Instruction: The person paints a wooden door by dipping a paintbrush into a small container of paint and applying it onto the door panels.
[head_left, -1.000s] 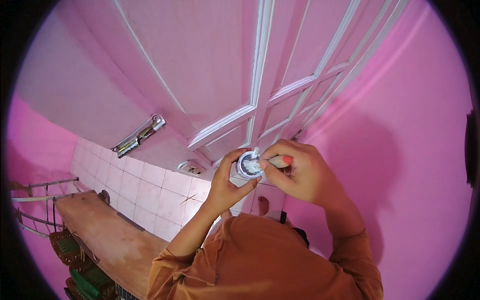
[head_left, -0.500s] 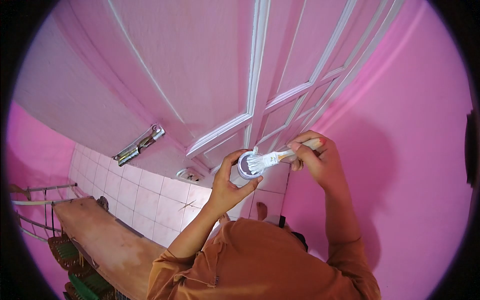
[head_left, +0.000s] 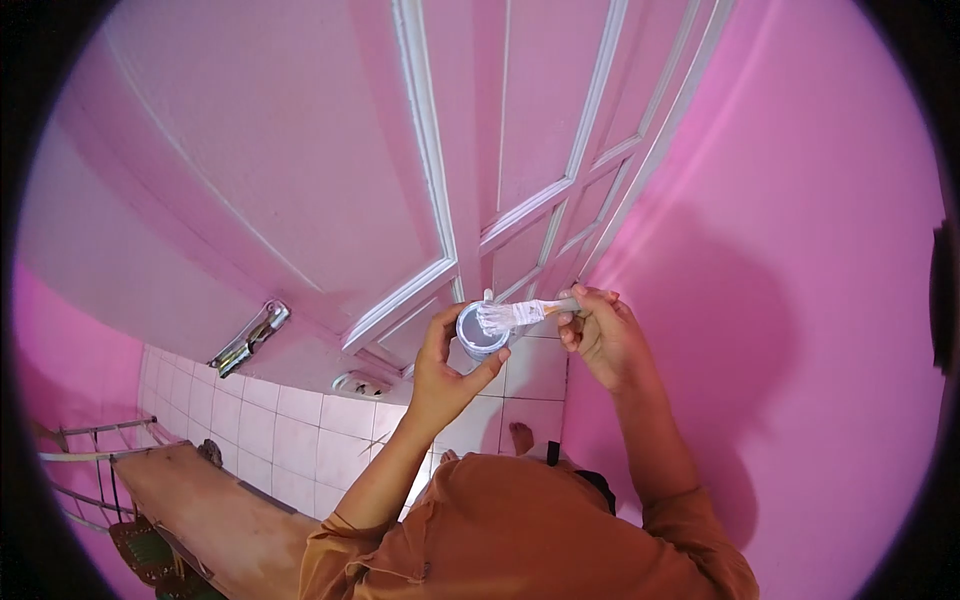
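Note:
My left hand point(head_left: 449, 365) is wrapped round a small paint can point(head_left: 480, 345), its open top facing up at me and pale paint on its rim. In my right hand point(head_left: 602, 335) is a paintbrush point(head_left: 527, 314), gripped by the handle between thumb and fingers. White paint coats its bristles, which lie over the mouth of the can near the far rim. Whether they touch the rim I cannot tell. Just beyond both hands rises a pink panelled door point(head_left: 330, 150) with white-painted mouldings point(head_left: 435, 190).
A metal door handle point(head_left: 250, 338) juts from the door at the left, with a lock plate point(head_left: 361, 384) nearby. Close on the right stands a pink wall point(head_left: 830, 400). A brown tabletop point(head_left: 215, 515) and a metal rack point(head_left: 95, 470) are at lower left, above floor tiles point(head_left: 265, 425).
The view has shifted, so the door appears further left. Both hands sit slightly left in view, and the brush has turned to lie more level across the can's mouth.

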